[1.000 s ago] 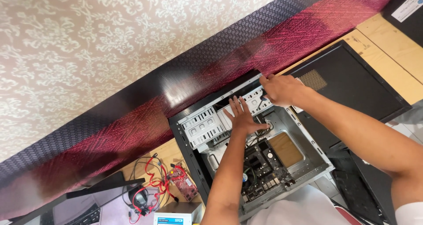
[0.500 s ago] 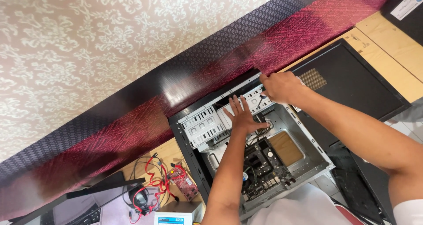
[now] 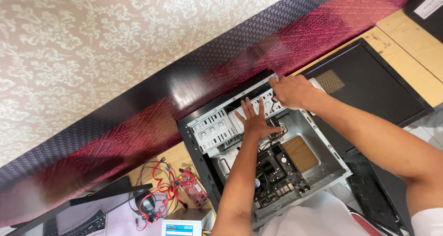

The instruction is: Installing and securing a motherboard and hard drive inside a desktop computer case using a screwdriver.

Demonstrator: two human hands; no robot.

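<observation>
Computer case (image 3: 323, 171) is laid flat on the table (image 3: 406, 37), side off, so the inside can be reached. Left hand (image 3: 255, 120) is pressed flat, fingers spread, on the pale metal drive cage (image 3: 217, 130) w/ slots. Right hand (image 3: 291, 91) is closed at the cage's top edge; what's held can't be told. Green board (image 3: 277, 171) lies below.

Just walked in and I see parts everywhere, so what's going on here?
A person is working with both bare hands inside an open computer case lying on its side on a wooden table. The left hand lies flat, fingers spread, on the metal drive cage. The right hand is closed at the cage's far end; what it grips is hidden. The motherboard sits inside the case, and its black side panel lies beside it.
</observation>
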